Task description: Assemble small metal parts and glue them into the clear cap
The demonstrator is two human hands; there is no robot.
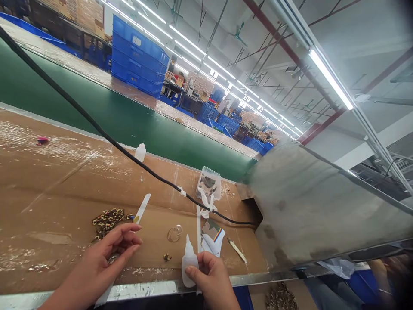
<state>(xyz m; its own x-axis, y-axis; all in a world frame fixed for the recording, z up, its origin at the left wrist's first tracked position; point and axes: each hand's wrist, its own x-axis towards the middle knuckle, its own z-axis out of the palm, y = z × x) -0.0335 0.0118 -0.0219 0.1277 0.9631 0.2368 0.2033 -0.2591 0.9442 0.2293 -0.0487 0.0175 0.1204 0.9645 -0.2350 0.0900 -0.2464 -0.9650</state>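
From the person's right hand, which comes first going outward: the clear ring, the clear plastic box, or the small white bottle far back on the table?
From the right hand:
1. Clear ring, just up-left on the cardboard.
2. Clear plastic box, straight beyond, by the black cable.
3. Small white bottle, far back-left at the table edge.

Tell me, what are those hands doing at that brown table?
A person sits at a cardboard-covered bench. The right hand holds a small squeeze bottle upright. The left hand pinches something tiny beside a pile of little metal pieces. A black cable crosses the bench.
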